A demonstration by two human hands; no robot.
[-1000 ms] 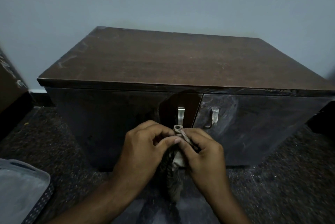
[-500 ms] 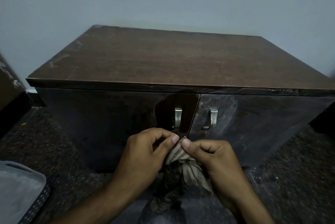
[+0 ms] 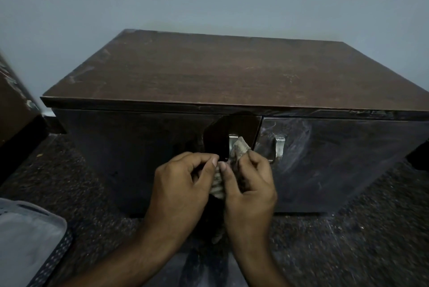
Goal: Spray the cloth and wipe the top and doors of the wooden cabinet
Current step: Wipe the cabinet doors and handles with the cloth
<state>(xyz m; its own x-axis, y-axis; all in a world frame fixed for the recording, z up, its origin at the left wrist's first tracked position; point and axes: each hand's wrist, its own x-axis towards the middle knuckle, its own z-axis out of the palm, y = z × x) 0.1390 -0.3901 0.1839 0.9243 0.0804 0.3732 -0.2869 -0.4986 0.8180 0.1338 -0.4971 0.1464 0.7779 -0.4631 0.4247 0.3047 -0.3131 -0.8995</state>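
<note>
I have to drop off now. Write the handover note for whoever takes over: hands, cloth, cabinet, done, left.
Left hand and right hand both pinch the bunched cloth, held in front of the cabinet's left door handle.
Cabinet top shows pale smudges; right door is streaked whitish.
No spray bottle in view.
Done: only a darker patch around the left handle looks wiped.
Left: top and both doors.

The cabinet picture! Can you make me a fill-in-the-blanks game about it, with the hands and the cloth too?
1. The cloth is held by ____ hands, the left hand and the right hand.
2. The cabinet has two metal ____ on its doors.
3. The hands are in front of the cabinet's ____, not over its top.
4. Behind the cabinet is a plain ____.

Missing words: both; handles; doors; wall
</note>
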